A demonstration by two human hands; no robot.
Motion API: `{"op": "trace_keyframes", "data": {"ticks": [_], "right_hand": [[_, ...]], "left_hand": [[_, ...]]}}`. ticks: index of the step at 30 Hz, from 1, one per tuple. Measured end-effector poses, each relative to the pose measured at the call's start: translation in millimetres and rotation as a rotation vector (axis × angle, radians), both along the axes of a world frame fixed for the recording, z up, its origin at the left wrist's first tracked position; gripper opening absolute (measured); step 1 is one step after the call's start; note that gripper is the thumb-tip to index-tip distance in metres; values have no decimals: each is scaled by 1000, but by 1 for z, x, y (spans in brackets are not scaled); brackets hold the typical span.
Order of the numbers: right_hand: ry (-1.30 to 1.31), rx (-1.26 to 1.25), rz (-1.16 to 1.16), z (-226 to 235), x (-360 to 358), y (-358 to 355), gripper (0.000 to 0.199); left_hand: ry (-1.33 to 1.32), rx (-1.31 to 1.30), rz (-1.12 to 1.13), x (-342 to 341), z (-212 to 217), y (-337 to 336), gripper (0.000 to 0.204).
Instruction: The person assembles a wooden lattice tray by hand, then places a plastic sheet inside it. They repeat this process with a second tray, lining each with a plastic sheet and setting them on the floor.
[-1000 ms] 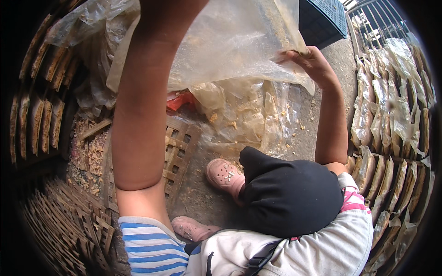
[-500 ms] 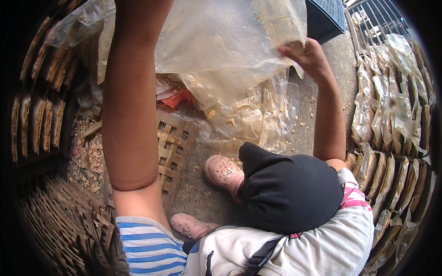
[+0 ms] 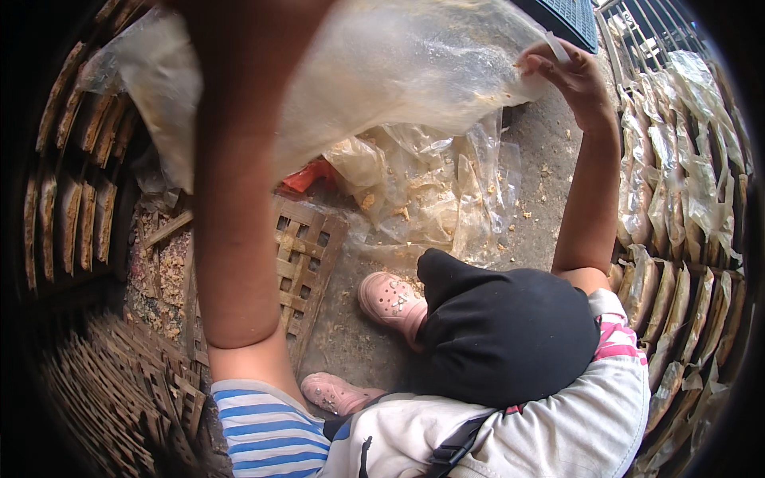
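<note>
Large clear plastic bag (image 3: 398, 72) held up (crumb-flecked), crumpled clear bags (image 3: 422, 187) on ground below

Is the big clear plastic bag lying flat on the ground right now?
No, the clear plastic bag is lifted above the ground, its corner pinched in the fingers of the right hand.

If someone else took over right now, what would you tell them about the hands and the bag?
Right hand: raised, pinching the edge of the big clear bag.
Left hand: out of view above the frame; only the forearm shows.
The bag is held up, with crumbs stuck inside.
Below it: crumpled plastic, crumbs on the ground, a woven tray.
Done: bag lifted.
Left: probably shaking out the last crumbs.
</note>
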State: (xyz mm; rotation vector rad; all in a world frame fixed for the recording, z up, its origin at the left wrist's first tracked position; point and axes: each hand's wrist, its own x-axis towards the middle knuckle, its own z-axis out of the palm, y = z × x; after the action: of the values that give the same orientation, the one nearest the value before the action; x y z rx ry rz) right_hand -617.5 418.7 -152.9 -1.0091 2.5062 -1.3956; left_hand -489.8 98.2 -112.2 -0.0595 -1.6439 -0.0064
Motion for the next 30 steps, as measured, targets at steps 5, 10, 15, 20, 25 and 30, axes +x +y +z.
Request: {"op": "trace_keyframes", "data": {"ticks": [5, 10, 15, 20, 25, 30], "right_hand": [[112, 65, 75, 6, 0, -29, 24], [186, 115, 51, 19, -2, -24, 29], [276, 223, 51, 18, 21, -49, 25], [74, 260, -95, 16, 31, -56, 23], [-63, 619, 26, 18, 15, -15, 31], [70, 296, 64, 6, 19, -23, 33]], "left_hand": [[-863, 132, -810, -36, -27, 39, 31], [-847, 284, -883, -48, -36, 48, 14], [-785, 313, -863, -45, -51, 55, 14], [-853, 542, -980, -46, -53, 60, 18], [-642, 444, -774, -52, -62, 48, 19], [-630, 496, -883, -53, -66, 51, 19]]}}
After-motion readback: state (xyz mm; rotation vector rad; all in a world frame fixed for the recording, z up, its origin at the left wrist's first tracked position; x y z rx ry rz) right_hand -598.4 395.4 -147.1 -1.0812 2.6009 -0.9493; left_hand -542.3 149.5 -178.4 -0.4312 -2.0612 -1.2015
